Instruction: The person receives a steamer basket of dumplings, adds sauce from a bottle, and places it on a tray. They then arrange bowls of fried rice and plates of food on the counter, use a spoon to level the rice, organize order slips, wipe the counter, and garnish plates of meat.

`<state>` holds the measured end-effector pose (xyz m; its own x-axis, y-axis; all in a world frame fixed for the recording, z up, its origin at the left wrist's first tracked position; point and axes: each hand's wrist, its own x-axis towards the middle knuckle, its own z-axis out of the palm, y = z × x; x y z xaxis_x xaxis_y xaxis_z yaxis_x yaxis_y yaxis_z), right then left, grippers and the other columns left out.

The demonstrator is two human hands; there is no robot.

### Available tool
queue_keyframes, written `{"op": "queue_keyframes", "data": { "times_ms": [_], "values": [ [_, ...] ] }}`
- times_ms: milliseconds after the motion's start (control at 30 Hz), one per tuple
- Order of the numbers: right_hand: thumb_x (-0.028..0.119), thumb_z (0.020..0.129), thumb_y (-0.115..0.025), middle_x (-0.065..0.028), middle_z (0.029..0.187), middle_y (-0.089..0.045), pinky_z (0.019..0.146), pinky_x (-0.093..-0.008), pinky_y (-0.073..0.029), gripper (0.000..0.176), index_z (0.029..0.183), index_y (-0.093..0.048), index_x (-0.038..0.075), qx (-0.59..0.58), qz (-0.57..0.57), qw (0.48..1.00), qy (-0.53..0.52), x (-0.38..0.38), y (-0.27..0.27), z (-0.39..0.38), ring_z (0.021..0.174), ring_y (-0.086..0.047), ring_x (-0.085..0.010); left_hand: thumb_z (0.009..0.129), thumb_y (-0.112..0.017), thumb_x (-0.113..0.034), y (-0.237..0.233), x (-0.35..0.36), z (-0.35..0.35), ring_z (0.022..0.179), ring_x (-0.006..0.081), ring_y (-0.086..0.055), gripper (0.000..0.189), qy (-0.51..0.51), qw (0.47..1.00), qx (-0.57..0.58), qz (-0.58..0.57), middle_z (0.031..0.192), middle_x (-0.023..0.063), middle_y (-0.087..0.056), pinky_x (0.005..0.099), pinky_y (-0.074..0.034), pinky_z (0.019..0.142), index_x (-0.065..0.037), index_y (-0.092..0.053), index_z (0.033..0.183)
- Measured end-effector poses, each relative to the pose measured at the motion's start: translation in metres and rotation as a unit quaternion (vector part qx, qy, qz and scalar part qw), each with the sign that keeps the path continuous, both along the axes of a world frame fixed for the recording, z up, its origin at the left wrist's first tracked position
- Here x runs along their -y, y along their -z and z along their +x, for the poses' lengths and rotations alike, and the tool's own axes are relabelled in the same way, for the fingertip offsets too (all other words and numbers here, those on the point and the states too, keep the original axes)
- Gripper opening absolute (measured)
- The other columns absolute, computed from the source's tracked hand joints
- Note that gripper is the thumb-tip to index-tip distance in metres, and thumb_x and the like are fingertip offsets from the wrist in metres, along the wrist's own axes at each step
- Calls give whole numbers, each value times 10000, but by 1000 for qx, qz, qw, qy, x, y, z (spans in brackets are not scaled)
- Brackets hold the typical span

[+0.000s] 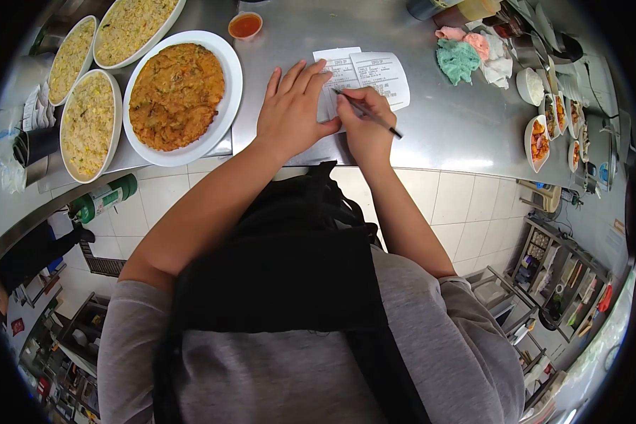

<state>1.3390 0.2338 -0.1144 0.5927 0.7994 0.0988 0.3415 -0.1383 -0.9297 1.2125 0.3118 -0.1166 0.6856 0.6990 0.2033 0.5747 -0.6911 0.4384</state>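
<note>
Two printed paper slips lie overlapping on the steel counter: the left slip (337, 65) is partly under my left hand, and the right slip (389, 79) curls at its edge. My left hand (294, 106) rests flat with its fingers spread, fingertips on the left slip. A dark pen (379, 120) is pinched in my right hand (367, 124), its tip touching or just above the slips. To the left of my hands, a large white oval plate (234, 88) holds a browned, flat omelette-like food (175, 95).
Three oval dishes of fried rice (88, 127) stand at the left. A small cup of red sauce (245, 26) is near the counter's far edge. Right are crumpled cloths (458, 60), a white bowl (530, 86) and several small food dishes (538, 143). Someone's dark-clothed leg (35, 254) shows lower left.
</note>
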Motion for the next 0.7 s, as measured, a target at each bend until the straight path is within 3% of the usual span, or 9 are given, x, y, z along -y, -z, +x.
{"op": "queue_keyframes", "data": {
  "times_ms": [33,100,167,233,300,367,500,567,700],
  "values": [
    [43,806,-703,-95,843,-655,661,-261,-481,124,918,-659,16,101,-27,994,-17,0,-5,-4,700,-591,-147,720,-761,-441,1,0,0,1360,270,-366,724,5,1000,-7,5,1432,60,-435,510,-208,1144,-86,-507,1297],
    [57,782,-710,-115,827,-649,687,-294,-491,136,905,-663,23,94,-38,995,-10,0,-6,-3,726,-602,-192,722,-759,-444,1,0,0,1362,269,-363,723,3,1000,-2,2,1435,56,-432,509,-205,1146,-88,-506,1298],
    [98,813,-710,-72,796,-620,702,-266,-473,125,916,-676,36,0,-5,999,53,-1,2,9,734,-593,-145,724,-758,-448,1,0,1,1364,268,-360,723,1,1000,2,0,1438,53,-429,508,-202,1148,-90,-505,1300],
    [105,803,-714,-81,807,-614,700,-281,-483,126,900,-673,37,-27,-26,998,48,1,1,9,743,-603,-160,726,-756,-449,1,0,0,1369,264,-353,721,0,1000,-2,-3,1444,48,-421,505,-200,1149,-92,-505,1301],
    [81,807,-704,-89,843,-637,692,-269,-491,124,901,-654,19,114,-65,991,-21,3,-8,-4,755,-616,-148,729,-754,-449,2,-1,-1,1370,263,-351,718,4,1000,-9,2,1447,48,-417,506,-198,1150,-92,-506,1301],
    [79,747,-721,-103,761,-638,648,-315,-491,158,876,-647,24,116,-47,992,-13,4,-9,-3,713,-594,-208,731,-752,-448,2,0,0,1371,262,-348,715,7,1000,-16,6,1449,48,-414,506,-196,1150,-92,-507,1300],
    [69,769,-714,-91,789,-663,657,-291,-485,138,884,-648,31,95,-42,994,26,8,-4,16,723,-598,-171,730,-754,-427,0,0,1,1365,263,-366,698,-5,1000,2,4,1445,44,-432,493,-207,1144,-102,-510,1298],
    [62,810,-703,-75,803,-667,667,-254,-473,109,886,-635,23,-48,15,999,7,8,-4,20,761,-602,-120,730,-752,-429,1,1,2,1366,262,-363,704,-5,1000,3,8,1441,43,-438,491,-207,1144,-102,-507,1303],
    [23,874,-621,-88,908,-659,705,-240,-464,73,903,-554,15,-73,77,993,44,11,-1,52,796,-579,-100,745,-729,-404,-8,2,4,1383,315,-318,685,4,1000,-29,6,1465,72,-395,547,-189,1136,-269,-483,1369]
  ]
}}
